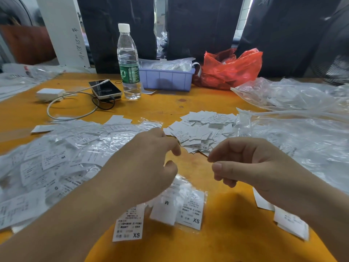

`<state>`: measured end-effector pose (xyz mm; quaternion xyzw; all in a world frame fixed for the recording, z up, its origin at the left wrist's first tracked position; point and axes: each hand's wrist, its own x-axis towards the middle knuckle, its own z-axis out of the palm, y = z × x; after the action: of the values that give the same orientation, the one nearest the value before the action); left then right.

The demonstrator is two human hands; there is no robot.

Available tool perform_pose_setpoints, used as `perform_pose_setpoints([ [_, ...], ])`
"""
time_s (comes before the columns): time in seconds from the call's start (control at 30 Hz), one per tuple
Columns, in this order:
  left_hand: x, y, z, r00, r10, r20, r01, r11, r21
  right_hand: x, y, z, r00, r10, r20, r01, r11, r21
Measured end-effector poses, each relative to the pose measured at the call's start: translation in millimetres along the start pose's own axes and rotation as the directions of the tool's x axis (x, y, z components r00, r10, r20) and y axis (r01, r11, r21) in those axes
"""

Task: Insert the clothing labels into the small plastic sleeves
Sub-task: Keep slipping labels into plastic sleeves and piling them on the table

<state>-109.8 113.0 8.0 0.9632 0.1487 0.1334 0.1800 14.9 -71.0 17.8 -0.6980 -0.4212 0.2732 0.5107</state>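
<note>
My left hand hovers above the table with fingers loosely curled and nothing held. My right hand faces it, likewise loosely curled, thumb and forefinger near each other; I can make out no label or film between them. Both hands are empty as far as I can see.

Directly beneath the left wrist lies a filled sleeve showing M and XS labels, with a loose XS label just beside it. A pile of loose labels sits just beyond the fingertips. To my left spreads a heap of sleeved labels; to my right, clear plastic bags. A water bottle stands well back.

Risks, in my judgement: the thin labels overlap, so a pinch may lift two at once; sizes are mixed, inviting mismatches; the glossy film may cling and hide a sleeve's opening.
</note>
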Motion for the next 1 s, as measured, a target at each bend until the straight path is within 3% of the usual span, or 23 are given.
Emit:
perform_pose_setpoints([
  [0.13, -6.0, 8.3, 8.9, 0.983, 0.091, 0.158, -0.090, 0.996, -0.019, -1.8, 2.5, -3.3, 0.991, -0.095, -0.092, 0.067, 0.960, -0.271],
  [0.23, -7.7, 6.9, 12.2, 0.968, 0.089, 0.233, -0.096, 0.995, 0.018, -1.8, 3.5, -5.7, 0.983, -0.103, -0.150, 0.034, 0.914, -0.405],
  [0.33, -3.7, 1.4, 6.9, 0.978, 0.057, 0.199, -0.066, 0.997, 0.039, 0.8, 7.2, -8.5, 0.975, -0.078, -0.206, -0.031, 0.878, -0.478],
  [0.47, -3.1, 5.5, 10.4, 0.988, 0.119, 0.103, -0.122, 0.992, 0.024, 5.6, 9.9, -8.2, 0.973, -0.082, -0.217, -0.061, 0.813, -0.579],
  [0.57, -6.5, 12.7, 17.3, 0.974, 0.151, 0.170, -0.157, 0.987, 0.019, 9.2, 15.5, -5.8, 0.991, -0.011, -0.134, -0.093, 0.665, -0.741],
  [0.67, -4.5, 7.3, 15.8, 0.975, 0.101, 0.198, -0.115, 0.992, 0.058, 10.3, 19.5, -3.6, 0.995, 0.054, -0.090, -0.104, 0.585, -0.804],
  [0.87, 0.3, 0.5, 14.8, 0.990, 0.102, 0.095, -0.119, 0.974, 0.195, 10.1, 22.4, -6.1, 0.991, 0.052, -0.122, -0.131, 0.531, -0.837],
  [1.0, -2.9, 4.4, 17.4, 0.983, 0.168, 0.075, -0.176, 0.976, 0.127, 9.9, 23.4, -10.2, 0.988, -0.044, -0.151, -0.105, 0.532, -0.840],
])
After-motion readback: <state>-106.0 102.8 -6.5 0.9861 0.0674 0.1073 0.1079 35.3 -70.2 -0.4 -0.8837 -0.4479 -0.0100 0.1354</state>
